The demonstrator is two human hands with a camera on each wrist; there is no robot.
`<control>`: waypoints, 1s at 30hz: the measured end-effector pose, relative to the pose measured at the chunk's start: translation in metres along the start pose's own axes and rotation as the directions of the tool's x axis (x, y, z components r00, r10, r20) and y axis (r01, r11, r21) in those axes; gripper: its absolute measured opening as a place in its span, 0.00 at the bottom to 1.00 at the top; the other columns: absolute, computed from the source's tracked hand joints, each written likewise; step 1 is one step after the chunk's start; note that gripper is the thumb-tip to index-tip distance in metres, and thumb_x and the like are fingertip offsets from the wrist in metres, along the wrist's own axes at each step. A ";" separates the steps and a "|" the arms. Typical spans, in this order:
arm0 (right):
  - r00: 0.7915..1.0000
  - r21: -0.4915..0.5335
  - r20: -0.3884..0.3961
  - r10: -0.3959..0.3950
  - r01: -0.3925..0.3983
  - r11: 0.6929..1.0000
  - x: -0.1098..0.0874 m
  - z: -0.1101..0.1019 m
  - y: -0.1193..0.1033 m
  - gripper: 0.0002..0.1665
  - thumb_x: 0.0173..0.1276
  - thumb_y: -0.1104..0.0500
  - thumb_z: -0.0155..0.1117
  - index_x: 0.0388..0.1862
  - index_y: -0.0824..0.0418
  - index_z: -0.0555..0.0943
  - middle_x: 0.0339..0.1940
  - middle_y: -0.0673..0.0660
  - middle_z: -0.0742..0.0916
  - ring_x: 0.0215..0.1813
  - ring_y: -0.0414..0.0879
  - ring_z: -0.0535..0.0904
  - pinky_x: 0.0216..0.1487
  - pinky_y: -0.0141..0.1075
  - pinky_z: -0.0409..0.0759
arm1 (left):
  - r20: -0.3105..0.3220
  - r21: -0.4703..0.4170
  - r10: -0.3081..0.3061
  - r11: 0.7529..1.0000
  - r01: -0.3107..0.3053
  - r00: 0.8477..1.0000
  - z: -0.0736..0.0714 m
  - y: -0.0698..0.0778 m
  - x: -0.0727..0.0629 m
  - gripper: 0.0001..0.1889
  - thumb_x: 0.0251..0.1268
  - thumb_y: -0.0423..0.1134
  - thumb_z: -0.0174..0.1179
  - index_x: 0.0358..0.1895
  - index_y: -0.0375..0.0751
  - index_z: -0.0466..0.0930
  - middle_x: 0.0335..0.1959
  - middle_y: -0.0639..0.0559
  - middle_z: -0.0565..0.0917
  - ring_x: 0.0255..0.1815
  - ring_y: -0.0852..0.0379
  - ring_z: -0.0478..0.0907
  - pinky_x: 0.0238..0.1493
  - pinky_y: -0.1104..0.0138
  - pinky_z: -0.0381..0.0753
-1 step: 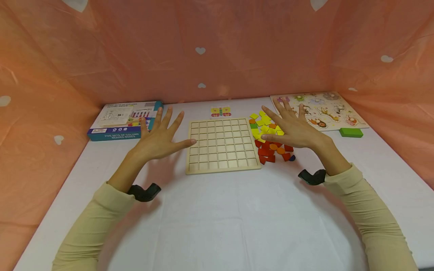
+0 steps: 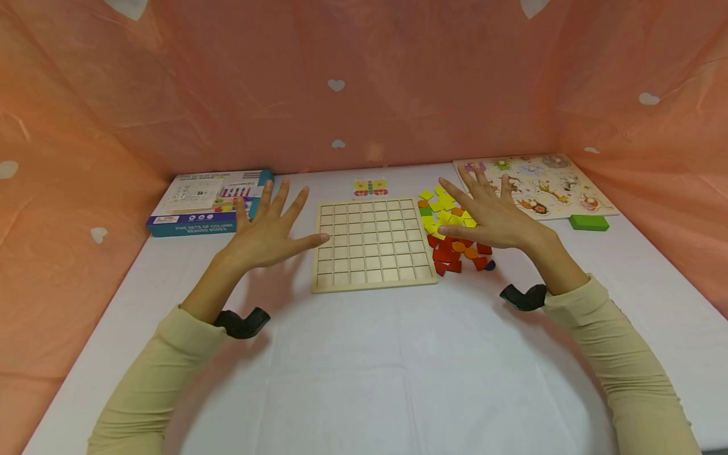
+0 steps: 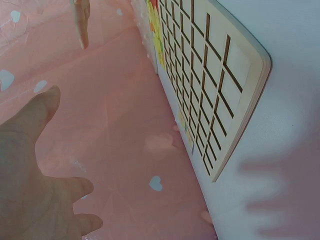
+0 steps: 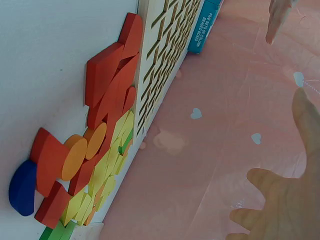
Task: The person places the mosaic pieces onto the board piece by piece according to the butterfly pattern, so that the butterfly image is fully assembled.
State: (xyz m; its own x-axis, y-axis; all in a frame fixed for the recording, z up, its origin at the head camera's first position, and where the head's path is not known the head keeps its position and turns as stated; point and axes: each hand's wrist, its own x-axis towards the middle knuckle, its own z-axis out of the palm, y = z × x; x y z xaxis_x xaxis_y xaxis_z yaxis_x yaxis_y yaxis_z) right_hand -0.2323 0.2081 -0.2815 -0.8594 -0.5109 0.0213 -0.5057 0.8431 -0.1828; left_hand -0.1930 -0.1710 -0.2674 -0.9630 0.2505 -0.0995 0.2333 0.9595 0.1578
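Note:
My left hand (image 2: 261,237) is held above the table, fingers spread and nothing in it, its thumb tip overlapping the left rim of a wooden grid board (image 2: 318,281) in the head view. Over a pile of loose shapes, my right hand (image 2: 491,218) is likewise spread and holds nothing. The pile has yellow squares (image 2: 426,196), red pieces (image 4: 104,70), orange discs (image 4: 75,156) and a blue piece (image 4: 23,187). In the left wrist view the grid board (image 3: 250,90) shows bare squares. My right hand partly hides the pile in the head view.
Behind the board lies a small pattern card (image 2: 370,188). A teal-edged box (image 2: 190,224) stands at the back left. At the back right are an animal peg puzzle (image 2: 546,189) and a green block (image 2: 589,222). A pink cloth (image 2: 398,82) with white hearts surrounds the white table.

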 end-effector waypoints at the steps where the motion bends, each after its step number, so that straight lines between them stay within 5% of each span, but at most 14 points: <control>1: 1.000 0.000 0.000 -0.002 0.002 1.000 0.000 0.000 0.000 0.52 0.62 0.28 0.47 0.76 0.44 0.39 0.75 0.54 0.32 0.71 0.49 0.17 0.60 0.60 0.10 | 0.001 0.000 0.000 1.000 0.000 1.000 0.000 0.000 0.000 0.51 0.51 0.80 0.33 0.74 0.58 0.28 0.73 0.49 0.22 0.68 0.52 0.09 0.56 0.38 0.08; 15: 1.000 0.013 0.015 0.000 0.000 1.000 0.001 -0.001 -0.001 0.52 0.62 0.28 0.47 0.76 0.44 0.38 0.75 0.54 0.32 0.72 0.49 0.17 0.61 0.61 0.12 | 0.004 -0.014 -0.007 1.000 0.007 1.000 0.000 0.000 0.000 0.52 0.51 0.80 0.34 0.74 0.57 0.28 0.73 0.48 0.22 0.69 0.50 0.10 0.57 0.38 0.09; 21: 1.000 0.049 0.010 0.000 0.000 0.999 0.003 -0.001 0.002 0.51 0.62 0.30 0.49 0.76 0.44 0.39 0.75 0.55 0.34 0.72 0.50 0.18 0.62 0.63 0.15 | -0.028 -0.088 0.003 0.996 -0.005 1.000 0.004 0.000 0.004 0.52 0.52 0.77 0.42 0.74 0.56 0.30 0.75 0.46 0.27 0.73 0.44 0.22 0.64 0.35 0.24; 25: 1.000 0.115 -0.004 0.012 -0.011 0.993 0.009 -0.003 0.007 0.49 0.63 0.33 0.54 0.76 0.47 0.46 0.77 0.58 0.41 0.75 0.57 0.30 0.66 0.66 0.31 | -0.090 -0.163 0.047 0.985 -0.061 0.995 0.012 -0.002 0.009 0.54 0.53 0.70 0.54 0.75 0.50 0.36 0.75 0.38 0.41 0.74 0.37 0.40 0.66 0.36 0.43; 30: 0.996 0.175 -0.084 -0.026 0.040 0.984 0.024 -0.005 0.018 0.36 0.65 0.47 0.61 0.68 0.60 0.65 0.72 0.64 0.62 0.72 0.62 0.54 0.67 0.62 0.54 | -0.113 -0.316 0.139 0.934 -0.168 0.984 0.028 -0.013 0.022 0.55 0.50 0.56 0.67 0.75 0.42 0.41 0.73 0.35 0.51 0.73 0.40 0.47 0.69 0.44 0.51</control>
State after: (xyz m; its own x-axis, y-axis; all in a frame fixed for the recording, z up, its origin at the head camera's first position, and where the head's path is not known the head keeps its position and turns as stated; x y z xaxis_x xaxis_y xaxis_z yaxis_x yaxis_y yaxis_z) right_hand -0.2619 0.2120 -0.2792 -0.8492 -0.5167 0.1085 -0.5191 0.7795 -0.3507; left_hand -0.2133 -0.1745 -0.2996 -0.9304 0.3650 0.0346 0.3367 0.8134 0.4743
